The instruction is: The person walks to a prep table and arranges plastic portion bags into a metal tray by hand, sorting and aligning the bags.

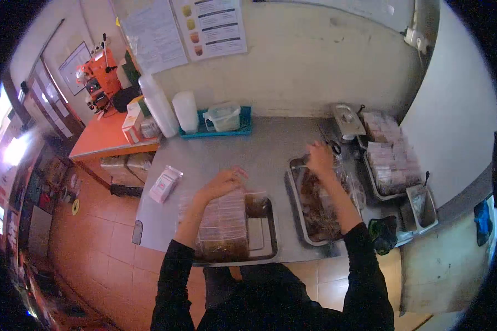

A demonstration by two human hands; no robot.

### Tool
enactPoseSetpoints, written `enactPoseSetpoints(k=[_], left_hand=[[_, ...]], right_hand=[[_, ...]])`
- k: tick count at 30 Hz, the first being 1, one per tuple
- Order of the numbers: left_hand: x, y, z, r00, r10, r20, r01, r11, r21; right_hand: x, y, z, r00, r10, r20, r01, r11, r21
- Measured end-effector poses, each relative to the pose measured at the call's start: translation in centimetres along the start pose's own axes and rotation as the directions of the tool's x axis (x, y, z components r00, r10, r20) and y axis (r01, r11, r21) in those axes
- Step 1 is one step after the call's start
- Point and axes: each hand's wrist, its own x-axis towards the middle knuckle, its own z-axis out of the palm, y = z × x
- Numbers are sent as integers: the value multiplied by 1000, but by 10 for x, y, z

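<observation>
Red-marked clear plastic packet (241, 172) in its pinch, the left hand (221, 186) had flat clear packets in rows (223, 223) just below; the right hand (319, 160), grip unclear, hung over a rectangular steel tray (296, 207).

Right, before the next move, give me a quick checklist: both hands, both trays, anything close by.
1. Left hand at the packets in the left tray: ok, it is at their far end.
2. Left hand's grip: cannot tell; a small pinkish item shows at the fingertips, but the hold is unclear.
3. Right hand at the right tray: ok, by its far end; whether it holds anything is unclear.
4. Bare room in the left tray: ok, bare metal shows on its right side.
5. Pink-and-white pack apart from both trays: ok.
6. Black looped handle clear of the right hand: cannot tell; they look very close.
</observation>
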Motion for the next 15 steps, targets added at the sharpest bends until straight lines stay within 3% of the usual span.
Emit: enactPoseSetpoints(k=[1,3,7,9,10,12,13,15], left_hand=[[0,3,-2,999,49,-7,-49,999,16],[0,5,-3,999,-39,37,42,997,-64],[2,-2,-2,995,-99,2,99,995,23],[3,-2,0,998,-49,47,47,998,36],[3,-1,0,998,-52,43,51,998,32],[5,0,0,997,-43,70,39,998,58],[6,-3,1,997,-45,69,41,998,57],[9,-7,3,994,-104,29,103,995,17]], right_hand=[[2,11,-3,1000,-8,-8,8,1000,2],[3,23,-11,990,-95,101,96,995,-15],[-1,17,-48,992,-109,61,103,990,93],[0,2,-83,987,-3,160,-66,903,424],[-1,-7,-104,986,-8,164,-63,903,425],[-2,-27,-141,961,-167,219,-17,757,653],[-3,-36,-152,961,-169,220,-17,756,654],[-6,-53,-164,867,-383,319,-26,606,795]])
